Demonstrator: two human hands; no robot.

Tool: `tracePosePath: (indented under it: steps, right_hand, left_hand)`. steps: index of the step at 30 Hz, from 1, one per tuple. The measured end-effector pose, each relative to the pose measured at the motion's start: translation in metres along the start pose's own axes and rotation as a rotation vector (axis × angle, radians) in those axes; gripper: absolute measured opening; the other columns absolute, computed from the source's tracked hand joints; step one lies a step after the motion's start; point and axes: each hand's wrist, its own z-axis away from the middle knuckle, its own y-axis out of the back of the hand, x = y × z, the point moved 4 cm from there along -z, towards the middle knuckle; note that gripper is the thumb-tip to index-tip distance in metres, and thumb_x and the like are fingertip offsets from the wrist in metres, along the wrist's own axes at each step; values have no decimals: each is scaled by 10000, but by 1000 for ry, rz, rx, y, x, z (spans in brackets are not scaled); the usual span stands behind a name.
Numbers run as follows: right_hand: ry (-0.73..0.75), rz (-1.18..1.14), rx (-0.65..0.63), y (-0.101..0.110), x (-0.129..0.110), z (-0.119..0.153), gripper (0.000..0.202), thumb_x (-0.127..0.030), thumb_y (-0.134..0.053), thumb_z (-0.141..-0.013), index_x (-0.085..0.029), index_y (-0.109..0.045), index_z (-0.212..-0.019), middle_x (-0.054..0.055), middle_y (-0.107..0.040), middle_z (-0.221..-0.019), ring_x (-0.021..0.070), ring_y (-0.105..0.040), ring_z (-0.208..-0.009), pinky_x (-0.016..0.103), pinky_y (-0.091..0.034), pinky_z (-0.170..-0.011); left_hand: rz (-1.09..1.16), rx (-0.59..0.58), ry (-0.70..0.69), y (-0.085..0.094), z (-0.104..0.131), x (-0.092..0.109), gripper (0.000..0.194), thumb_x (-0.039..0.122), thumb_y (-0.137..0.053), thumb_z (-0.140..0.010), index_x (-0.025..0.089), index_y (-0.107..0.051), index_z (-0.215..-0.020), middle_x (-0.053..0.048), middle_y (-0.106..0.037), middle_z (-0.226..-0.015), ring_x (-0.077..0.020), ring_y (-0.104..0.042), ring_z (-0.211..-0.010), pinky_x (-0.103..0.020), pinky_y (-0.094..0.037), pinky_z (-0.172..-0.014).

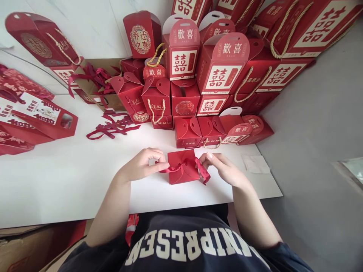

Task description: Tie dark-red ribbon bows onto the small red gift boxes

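Observation:
A small red gift box [181, 177] lies on the white table in front of me, its curved flaps folded together on top. A dark red ribbon [176, 168] passes through the middle of the flaps, with a tail out to each side. At the box's left edge my left hand [146, 164] pinches one tail between thumb and fingers. My right hand [222, 166] is closed at the right edge, its fingers on the other tail, which hangs down beside the box. Part of the right fingers is hidden behind the thumb and ribbon.
Stacked red gift boxes [184, 56] with rope handles line the back. Loose ribbons [115, 126] lie back left, before an open cardboard box [87, 79] of ribbon. Red bags [56, 121] lie at left. A pale paper [256, 164] lies near the grey wall [317, 124] at right.

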Motion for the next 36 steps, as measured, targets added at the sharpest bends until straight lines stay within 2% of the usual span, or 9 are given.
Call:
tracePosePath:
  steps: [6,9,12,15,18,22,28,32,36]
  right_hand:
    - [-10,203,-11,1,-5,-16,423,-547,-592,-906,-185,-543,-691,-49,-465,-576,92,-425,-531,239,-342,-539]
    - [-38,267,-128,8,-11,-9,375,-509,-607,-905,-185,-573,-719,-54,-470,-570,80,-398,-490,231,-326,-494]
    - [-23,311,-255,9,-21,-1,332,-463,-622,-905,-179,-604,-735,-26,-566,-639,91,-484,-562,227,-394,-560]
    - [-92,246,-335,0,-24,1,331,-492,-623,-898,-171,-651,-820,17,-664,-732,126,-603,-670,240,-473,-655]
    - [-221,231,-274,-9,-18,-3,426,-582,-582,-894,-168,-651,-819,-5,-624,-596,115,-580,-525,233,-457,-545]
    - [-157,334,-145,-9,-17,-8,393,-527,-549,-929,-185,-635,-756,-62,-492,-448,76,-457,-401,214,-357,-464]
    - [-171,427,-91,-5,-14,-6,382,-447,-498,-949,-199,-591,-674,-28,-566,-493,113,-533,-436,244,-409,-485]
    - [-208,497,-38,-8,-12,-3,398,-416,-486,-950,-202,-586,-628,-18,-600,-495,116,-542,-426,261,-432,-521]
    - [-225,527,-31,-10,-13,-1,394,-411,-480,-953,-204,-586,-634,-17,-618,-508,122,-558,-443,267,-440,-548]
  left_hand:
    - [124,-95,319,-15,2,-17,401,540,-693,-798,153,-644,-708,32,-497,-545,-71,-424,-446,-195,-343,-420]
    - [156,-51,336,-7,1,-21,374,515,-692,-804,149,-683,-730,24,-500,-554,-70,-435,-436,-191,-362,-407]
    - [131,6,285,3,-3,-18,364,496,-664,-837,149,-700,-734,-2,-570,-598,-85,-497,-491,-190,-395,-445]
    - [163,-76,216,0,-8,-11,382,475,-622,-879,141,-680,-702,-24,-629,-645,-101,-560,-579,-196,-455,-537]
    - [200,-109,220,-5,-9,-10,370,473,-629,-872,144,-659,-707,-21,-631,-662,-106,-561,-602,-202,-471,-556]
    - [180,-126,217,-6,-8,-12,336,451,-648,-855,146,-656,-713,-12,-607,-653,-100,-521,-580,-202,-434,-520]
    - [202,-170,162,-2,-10,-15,330,397,-622,-874,144,-628,-661,-5,-588,-618,-99,-500,-585,-216,-416,-575]
    - [215,-299,167,3,-7,-26,281,374,-633,-874,142,-692,-727,-39,-672,-709,-133,-602,-677,-231,-467,-667]
    - [204,-337,12,12,-4,-32,214,370,-751,-792,163,-768,-743,-78,-706,-827,-149,-612,-712,-254,-487,-683]
